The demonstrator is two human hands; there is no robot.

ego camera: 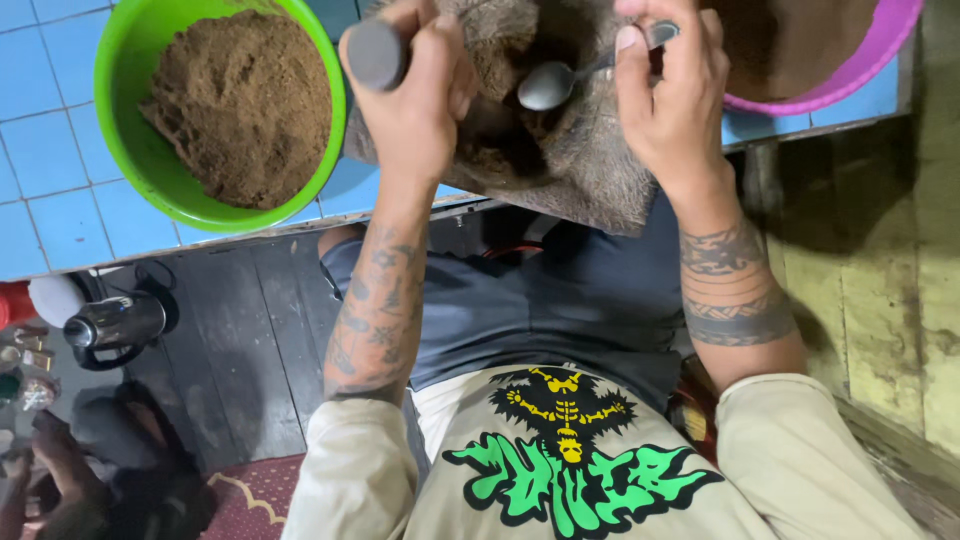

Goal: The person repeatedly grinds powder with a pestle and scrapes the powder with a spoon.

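Printed shirt (560, 470) lowest; beyond it, left hand (410, 95) grips a dark handle (373, 52), right hand (670, 95) pinches a spoon (548, 85) over grey cloth (590, 170) overhanging the counter (60, 215) edge.

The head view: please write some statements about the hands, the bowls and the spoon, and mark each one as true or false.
1. The green bowl holds brown powder. True.
2. The right hand holds a metal spoon. True.
3. The left hand is open and empty. False: it is closed around a dark round-ended handle.
4. The green bowl stands on a wooden floor. False: it stands on a blue tiled counter.
5. A pink bowl stands at the far side of the right hand. True.
6. The spoon lies inside the green bowl. False: it is over a grey-brown sack between the hands.
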